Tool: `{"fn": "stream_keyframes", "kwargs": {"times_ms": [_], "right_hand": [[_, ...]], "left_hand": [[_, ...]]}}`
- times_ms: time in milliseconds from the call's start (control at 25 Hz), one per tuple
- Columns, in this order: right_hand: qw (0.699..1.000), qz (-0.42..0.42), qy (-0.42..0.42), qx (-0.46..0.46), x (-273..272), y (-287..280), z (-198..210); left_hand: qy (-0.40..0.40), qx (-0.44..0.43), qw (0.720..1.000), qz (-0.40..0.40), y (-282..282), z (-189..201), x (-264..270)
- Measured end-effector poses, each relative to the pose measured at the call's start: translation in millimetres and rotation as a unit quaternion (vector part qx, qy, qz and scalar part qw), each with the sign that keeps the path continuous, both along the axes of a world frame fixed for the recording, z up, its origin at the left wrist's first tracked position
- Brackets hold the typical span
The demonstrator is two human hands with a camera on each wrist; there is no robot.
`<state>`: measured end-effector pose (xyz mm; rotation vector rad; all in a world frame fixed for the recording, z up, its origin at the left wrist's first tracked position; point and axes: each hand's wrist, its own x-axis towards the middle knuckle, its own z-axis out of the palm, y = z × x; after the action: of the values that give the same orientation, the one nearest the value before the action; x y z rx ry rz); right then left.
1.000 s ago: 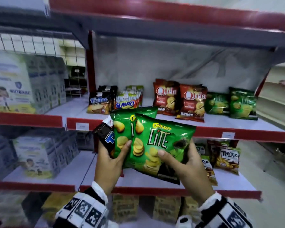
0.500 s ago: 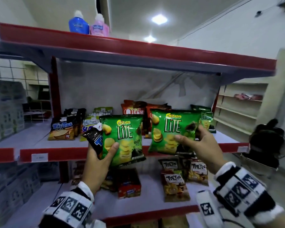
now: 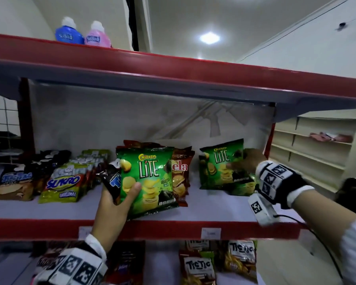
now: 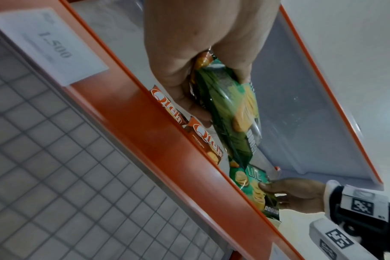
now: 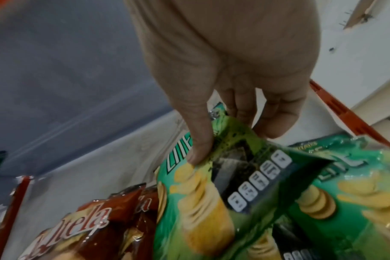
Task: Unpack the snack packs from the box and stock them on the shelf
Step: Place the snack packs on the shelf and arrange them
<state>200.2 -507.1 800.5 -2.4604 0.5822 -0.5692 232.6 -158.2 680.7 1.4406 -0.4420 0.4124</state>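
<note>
The right hand has carried its green pack from mid-air in front of the shelf back onto the shelf board at the right end, where it now stands upright before the other green packs. The left hand has risen a little with its load and the view has tilted up, so more of the ceiling shows.

The right thumb lies on the front of that pack and the fingers are behind it, pinching its right edge. The left hand grips a second green pack, thumb on its lower front, together with a black pack tucked behind it; both are held just above the front of the shelf board. Each green pack is glossy, printed "LITE" in white with yellow crisps pictured and a dark lower corner.

Behind the left hand's pack stand red Qtela packs. Further left on the same board lie Sukro packs and dark Tic Tac packs. The shelf has a red front lip with a price tag and a pale board. The shelf below holds more Tic Tac packs. On the top shelf stand a blue bottle and a pink bottle. A ceiling light glows, and cream shelving stands at the right.
</note>
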Motion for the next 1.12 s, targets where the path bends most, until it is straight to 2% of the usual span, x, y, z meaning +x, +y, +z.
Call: {"fn": "stream_keyframes", "kwargs": {"times_ms": [120,200,360,480,600,640,720,800,880,960,1120], "right_hand": [[0.989,0.013,0.131,-0.069,37.6,-11.7,-9.0],[0.980,0.011,0.173,-0.103,53.3,-15.9,-17.7],[0.981,0.014,0.172,-0.084,69.7,-26.9,-31.6],[0.958,-0.035,0.234,-0.161,63.1,-24.8,-31.5],[0.951,-0.027,0.211,-0.226,48.0,-24.4,-18.0],[0.959,-0.011,0.184,-0.216,39.6,-22.4,-9.6],[0.986,0.081,0.101,-0.109,20.1,-14.3,4.1],[0.977,0.201,0.063,0.009,-9.7,5.1,10.3],[0.964,0.256,0.063,0.026,-32.6,16.6,4.2],[0.968,0.249,0.032,0.030,-39.8,9.2,-8.1],[0.971,0.199,0.000,0.136,-39.7,-35.8,-14.4]], "left_hand": [[0.007,0.003,1.000,0.010,-9.0,-2.8,3.5],[0.010,0.006,1.000,0.022,-10.4,-2.3,6.5],[0.006,0.000,1.000,0.021,-12.4,-1.0,8.8],[0.002,0.005,1.000,0.000,-25.4,-0.7,8.1],[0.000,0.008,0.999,-0.033,-49.7,2.8,3.5],[0.000,0.004,0.999,-0.043,-59.5,4.8,1.8],[0.002,-0.012,0.998,-0.060,-78.8,9.1,-1.0],[0.006,-0.015,0.997,-0.079,-101.0,12.9,-5.0],[0.005,-0.008,0.995,-0.102,-124.4,14.5,-8.9],[0.007,-0.012,0.992,-0.129,-143.2,15.3,-12.2],[0.031,-0.021,0.986,-0.164,-163.7,11.7,-13.5]]}}
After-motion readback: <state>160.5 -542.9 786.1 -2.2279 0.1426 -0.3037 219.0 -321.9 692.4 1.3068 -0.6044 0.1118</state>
